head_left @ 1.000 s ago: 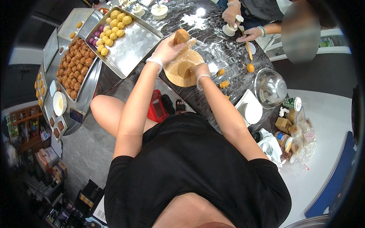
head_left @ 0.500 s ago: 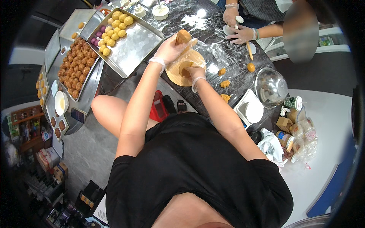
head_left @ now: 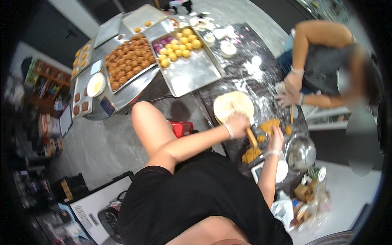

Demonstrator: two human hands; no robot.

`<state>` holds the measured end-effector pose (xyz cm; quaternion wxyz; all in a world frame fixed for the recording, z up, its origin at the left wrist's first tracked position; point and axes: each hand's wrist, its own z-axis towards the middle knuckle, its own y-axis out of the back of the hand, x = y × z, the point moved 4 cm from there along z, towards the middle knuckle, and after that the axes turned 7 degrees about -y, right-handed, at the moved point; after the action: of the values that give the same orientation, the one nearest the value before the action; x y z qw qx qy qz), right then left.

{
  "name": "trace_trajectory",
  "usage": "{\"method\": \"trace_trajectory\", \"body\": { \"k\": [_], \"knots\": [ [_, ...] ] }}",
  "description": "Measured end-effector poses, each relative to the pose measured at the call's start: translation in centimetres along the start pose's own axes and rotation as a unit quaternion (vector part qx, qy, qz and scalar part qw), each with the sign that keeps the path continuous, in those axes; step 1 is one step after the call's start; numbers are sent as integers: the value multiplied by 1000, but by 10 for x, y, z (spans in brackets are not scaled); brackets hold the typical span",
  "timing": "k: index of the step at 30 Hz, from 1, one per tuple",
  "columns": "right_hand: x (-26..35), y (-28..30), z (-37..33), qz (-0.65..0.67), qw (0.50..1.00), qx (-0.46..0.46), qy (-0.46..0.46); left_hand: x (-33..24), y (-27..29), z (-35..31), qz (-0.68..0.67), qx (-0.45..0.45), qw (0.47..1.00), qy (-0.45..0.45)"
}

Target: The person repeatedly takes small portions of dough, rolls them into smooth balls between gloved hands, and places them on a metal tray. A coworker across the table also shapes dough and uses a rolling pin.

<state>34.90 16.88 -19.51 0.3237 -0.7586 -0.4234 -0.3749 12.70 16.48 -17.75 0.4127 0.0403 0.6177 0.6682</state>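
My left hand [head_left: 237, 125], gloved in thin clear plastic and smeared by motion, is over the near edge of a round pale wooden board [head_left: 223, 105]. A wooden rolling pin [head_left: 252, 139] sticks out from under its fingers to the right. My right hand [head_left: 276, 139], also gloved, has its fingertips closed on a flattish orange-brown piece of dough [head_left: 268, 125]. Beside it lie a smaller dough lump [head_left: 261, 139] and a crumbly, larger dough lump [head_left: 251, 155]. A dough ball [head_left: 288, 130] rests farther right.
A metal tray [head_left: 190, 81] holds yellow and purple balls; another tray [head_left: 141, 74] is heaped with brown balls. Near my right arm are a glass bowl [head_left: 301, 154] and a scale [head_left: 257, 171] with a white bowl. Across the floured table [head_left: 261, 65], another person's gloved hands [head_left: 292, 85] work.
My view has turned, shifting the table rightward. My hands have moved apart: the left stays by the board, and the right has moved from it to the dough pieces.
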Motion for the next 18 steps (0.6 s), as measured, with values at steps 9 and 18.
{"method": "trace_trajectory", "body": {
  "k": [9, 18],
  "knots": [
    [22, -89, -56, -243, 922, 112, 280, 27, 20, -37, -798, -43, 528, 287],
    [36, -199, -164, -396, 692, 308, 519, 51, 105, -89, -848, -243, 440, 169]
  ]
}}
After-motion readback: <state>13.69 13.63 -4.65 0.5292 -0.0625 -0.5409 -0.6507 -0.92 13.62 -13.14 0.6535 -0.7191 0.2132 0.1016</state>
